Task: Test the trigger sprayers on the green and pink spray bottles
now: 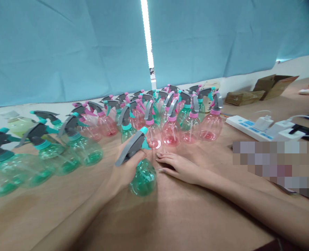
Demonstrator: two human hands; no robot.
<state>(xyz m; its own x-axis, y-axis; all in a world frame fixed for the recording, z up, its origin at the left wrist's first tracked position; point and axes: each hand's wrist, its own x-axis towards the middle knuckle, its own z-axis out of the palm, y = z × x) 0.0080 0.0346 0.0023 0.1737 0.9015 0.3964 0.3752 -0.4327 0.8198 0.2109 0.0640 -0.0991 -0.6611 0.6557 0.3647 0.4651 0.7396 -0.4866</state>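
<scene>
My left hand (128, 170) is wrapped round the neck of a green spray bottle (144, 179) with a grey and turquoise trigger head. The bottle is near the middle of the table, tilted a little; whether its base touches the wood I cannot tell. To its right, my right hand (179, 166) lies palm down on the table with the fingers stretched out, holding nothing. Just beyond the hands stand pink spray bottles, the nearest being a clear pink one (154, 134). Several green spray bottles, among them one at the left (87, 151), form a row on that side.
More pink and green bottles crowd the back of the wooden table (185, 223). A white power strip (244, 127) with plugged-in chargers lies at the right, beyond it cardboard boxes (271, 87). Blue cloth (196, 38) hangs behind. An area at the right is pixelated.
</scene>
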